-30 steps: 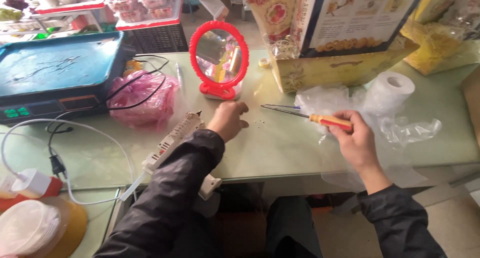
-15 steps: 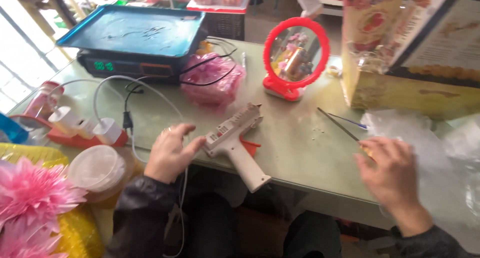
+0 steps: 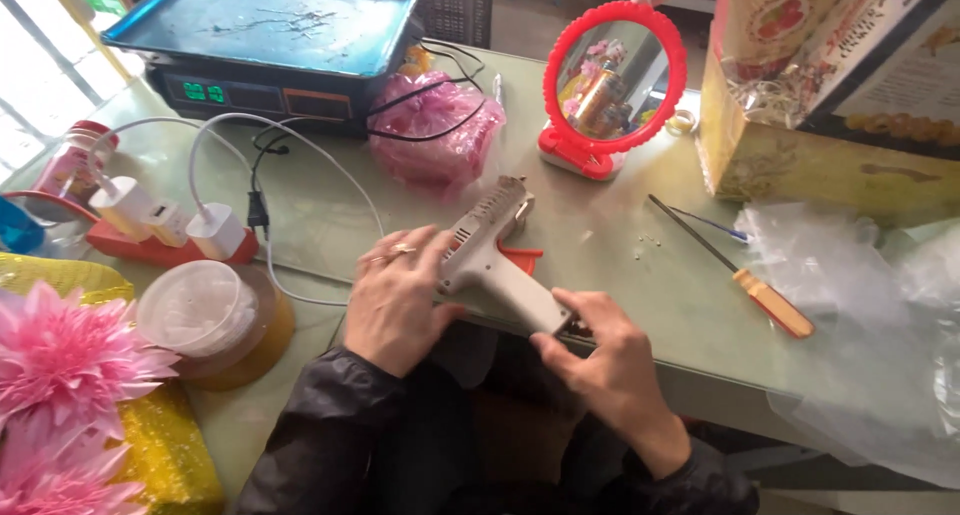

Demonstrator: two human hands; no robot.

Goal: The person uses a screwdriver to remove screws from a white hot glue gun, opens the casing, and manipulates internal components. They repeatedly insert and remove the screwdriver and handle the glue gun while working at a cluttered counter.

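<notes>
**Both hands on the glue gun at the table edge**

I see the grey glue gun (image 3: 495, 255) lying on the pale green table (image 3: 610, 275), close to its near edge, nozzle aimed away toward the pink plastic bag (image 3: 435, 135). My left hand (image 3: 400, 300) is curled over the gun's body, fingers lying across the top. My right hand (image 3: 605, 360) grips the end of the handle, thumb and fingers closed on it. An orange-handled screwdriver (image 3: 740, 275) lies to the right, well apart from the gun, beside crumpled clear plastic (image 3: 860, 305). A round red mirror (image 3: 612, 90) stands beyond the gun. Farther left sit a blue-topped scale (image 3: 265, 35), white chargers on a red power strip (image 3: 160, 225), a lidded tub (image 3: 205, 315) and a pink flower (image 3: 60, 360)
</notes>
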